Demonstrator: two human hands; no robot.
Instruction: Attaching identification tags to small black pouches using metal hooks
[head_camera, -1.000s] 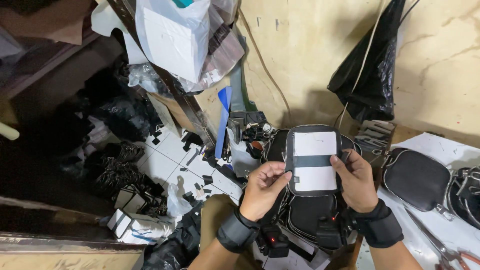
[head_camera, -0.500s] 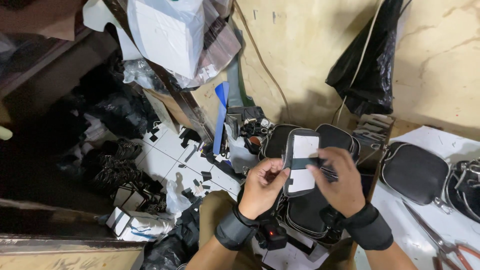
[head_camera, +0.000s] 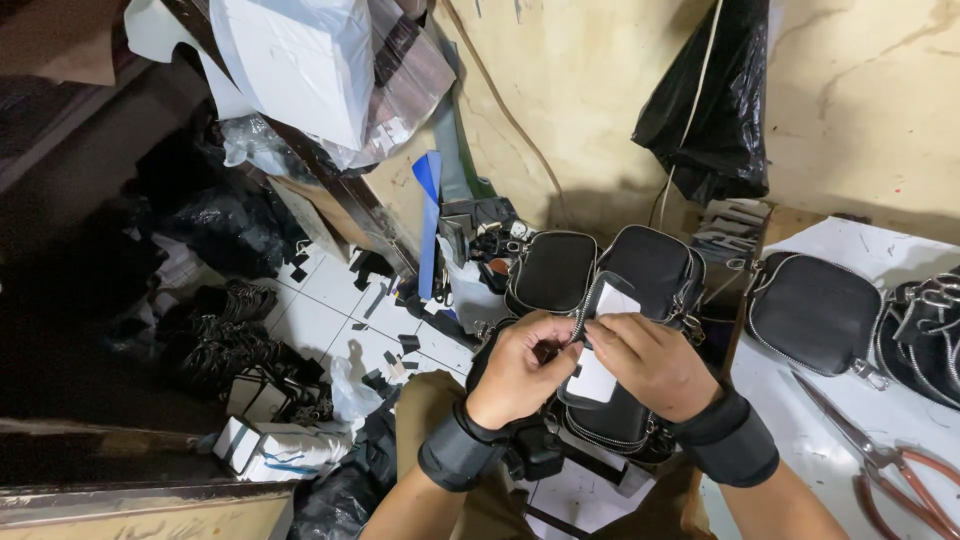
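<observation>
I hold a small black zippered pouch (head_camera: 610, 415) in front of me with both hands. My left hand (head_camera: 520, 368) pinches its zipper edge on the left. My right hand (head_camera: 650, 365) presses a white card (head_camera: 603, 350) that sits in the pouch's open mouth. Both wrists wear black bands. Just behind the pouch stand two more black pouches (head_camera: 553, 270) (head_camera: 655, 262), upright and zipped shut.
A white worktable (head_camera: 860, 440) at right carries another black pouch (head_camera: 812, 310), more black bags (head_camera: 925, 335) and red-handled scissors (head_camera: 890, 470). A black plastic bag (head_camera: 715, 100) hangs on the wall. Scraps, boxes and dark bags litter the tiled floor (head_camera: 330, 310) at left.
The pouch was held flat facing me with the white card across its front. Now it is turned and lowered, its mouth open, with my fingers closed over the card.
</observation>
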